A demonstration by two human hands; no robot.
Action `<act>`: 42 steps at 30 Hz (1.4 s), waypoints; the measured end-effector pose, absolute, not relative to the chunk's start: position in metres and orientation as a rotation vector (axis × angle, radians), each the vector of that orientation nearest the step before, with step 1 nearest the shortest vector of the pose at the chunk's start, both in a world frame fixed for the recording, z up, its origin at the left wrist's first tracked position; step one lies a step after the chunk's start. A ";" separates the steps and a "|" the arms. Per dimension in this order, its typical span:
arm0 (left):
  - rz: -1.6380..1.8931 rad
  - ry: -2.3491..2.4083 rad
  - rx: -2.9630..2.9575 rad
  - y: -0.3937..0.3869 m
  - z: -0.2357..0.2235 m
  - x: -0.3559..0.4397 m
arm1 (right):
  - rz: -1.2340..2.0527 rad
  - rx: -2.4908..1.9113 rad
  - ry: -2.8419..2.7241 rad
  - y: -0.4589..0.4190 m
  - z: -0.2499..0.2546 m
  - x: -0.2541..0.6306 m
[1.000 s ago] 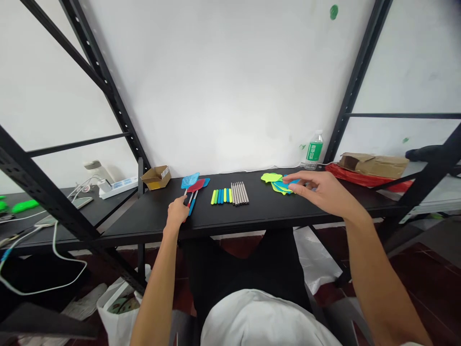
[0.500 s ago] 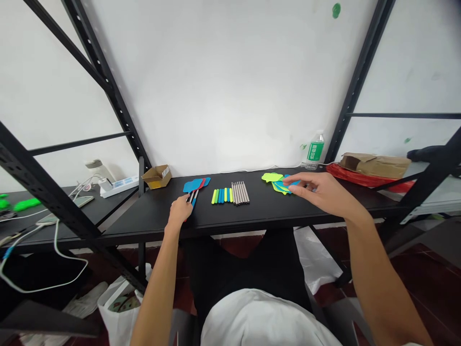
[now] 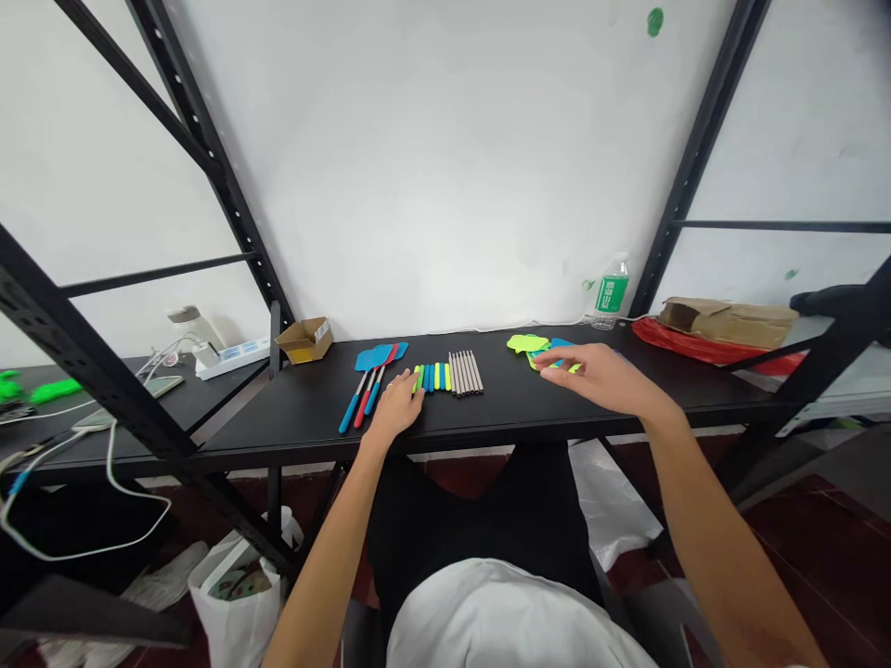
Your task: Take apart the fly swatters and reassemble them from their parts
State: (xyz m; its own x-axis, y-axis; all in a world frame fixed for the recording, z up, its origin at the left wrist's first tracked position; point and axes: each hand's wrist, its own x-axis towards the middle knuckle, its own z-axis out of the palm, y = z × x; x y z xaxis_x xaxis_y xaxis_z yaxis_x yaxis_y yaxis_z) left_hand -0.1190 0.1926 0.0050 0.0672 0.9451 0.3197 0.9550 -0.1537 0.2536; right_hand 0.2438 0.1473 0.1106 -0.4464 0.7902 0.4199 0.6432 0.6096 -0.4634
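Observation:
My left hand (image 3: 398, 405) is at the left end of a row of short yellow-green and blue handles (image 3: 436, 377), its thumb and fingers apart around the leftmost one, partly hiding it. To its left lie three fly swatters: a blue one (image 3: 353, 408), a red one (image 3: 363, 405) and another blue one (image 3: 374, 394), their heads overlapping. Several thin metal rods (image 3: 466, 373) lie side by side right of the handles. Over a pile of flat yellow-green swatter heads (image 3: 527, 343) and blue ones (image 3: 559, 343) hovers my right hand (image 3: 591, 371), fingers apart, hiding part of the pile.
On the black table (image 3: 306, 408) a small open cardboard box (image 3: 304, 341) stands at the back left. A water bottle (image 3: 612, 292) is at the back right, near a brown carton (image 3: 728, 320) on red plastic (image 3: 651, 334). Black shelf posts (image 3: 209, 158) frame both sides.
My left hand has let go of the blue fly swatter, now lying left of the other two, and moved right to the handles. My right hand has shifted slightly left and toward me.

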 end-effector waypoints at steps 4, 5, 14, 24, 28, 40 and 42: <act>-0.533 -2.027 -2.249 0.193 -0.005 -0.115 | 0.421 -1.151 -2.311 0.170 0.094 0.244; -0.524 -2.020 -2.247 0.193 -0.006 -0.115 | 0.445 -1.147 -2.325 0.175 0.089 0.244; -0.490 -2.019 -2.253 0.190 -0.006 -0.113 | 0.393 -1.013 -2.336 0.212 0.023 0.202; -0.482 -2.031 -2.217 0.191 -0.009 -0.113 | 0.155 -1.096 -2.475 0.219 -0.007 0.183; -0.534 -1.988 -2.226 0.193 -0.011 -0.114 | 0.116 -1.111 -2.452 0.217 -0.008 0.182; -0.551 -2.019 -2.141 0.200 -0.017 -0.115 | 0.083 -1.095 -2.442 0.214 -0.006 0.179; -0.567 -2.003 -2.153 0.201 -0.017 -0.116 | 0.087 -1.089 -2.438 0.214 -0.006 0.179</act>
State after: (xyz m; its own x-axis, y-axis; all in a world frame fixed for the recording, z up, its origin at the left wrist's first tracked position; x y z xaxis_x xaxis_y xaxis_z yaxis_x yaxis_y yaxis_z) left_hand -0.1155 0.2005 -0.0174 0.0391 0.9287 0.3687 0.9842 -0.0996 0.1464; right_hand 0.1794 0.2144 -0.0063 -0.5776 0.7182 0.3880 0.6887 0.6839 -0.2407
